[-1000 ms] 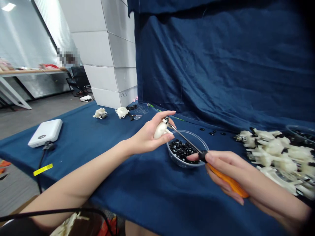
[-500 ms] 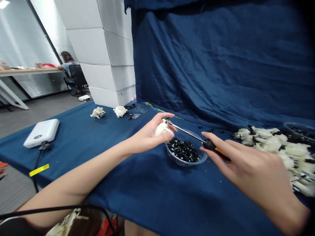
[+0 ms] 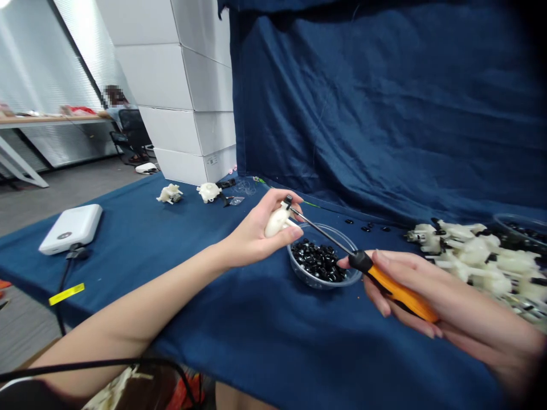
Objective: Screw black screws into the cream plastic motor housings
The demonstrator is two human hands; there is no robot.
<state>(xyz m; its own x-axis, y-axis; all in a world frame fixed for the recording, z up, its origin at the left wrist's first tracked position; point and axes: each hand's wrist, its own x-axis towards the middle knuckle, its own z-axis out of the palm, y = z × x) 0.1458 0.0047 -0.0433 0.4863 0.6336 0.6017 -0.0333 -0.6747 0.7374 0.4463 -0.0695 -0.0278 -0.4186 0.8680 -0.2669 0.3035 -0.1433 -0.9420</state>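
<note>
My left hand point(image 3: 260, 230) grips a cream-white moulded plastic part point(image 3: 276, 222) with a small black piece point(image 3: 288, 200) at its upper end. In my right hand point(image 3: 410, 290) lies an orange and black screwdriver point(image 3: 399, 293), its handle along the palm and fingers. The steel shaft reaches left, and its tip meets the part beside the black piece; the exact contact is too small to make out. Below the shaft, a clear plastic bowl point(image 3: 316, 283) holds many small black pieces point(image 3: 318, 259).
Several cream plastic parts point(image 3: 478, 250) are heaped at the right beside another clear bowl point(image 3: 521, 219). Two more white parts point(image 3: 170, 193) lie at the back left. A white power bank point(image 3: 72, 228) with a cable sits at left. White boxes point(image 3: 179, 125) are stacked behind.
My right hand has rolled over around the screwdriver, so the orange handle now shows. The left hand has shifted slightly, still holding the white part.
</note>
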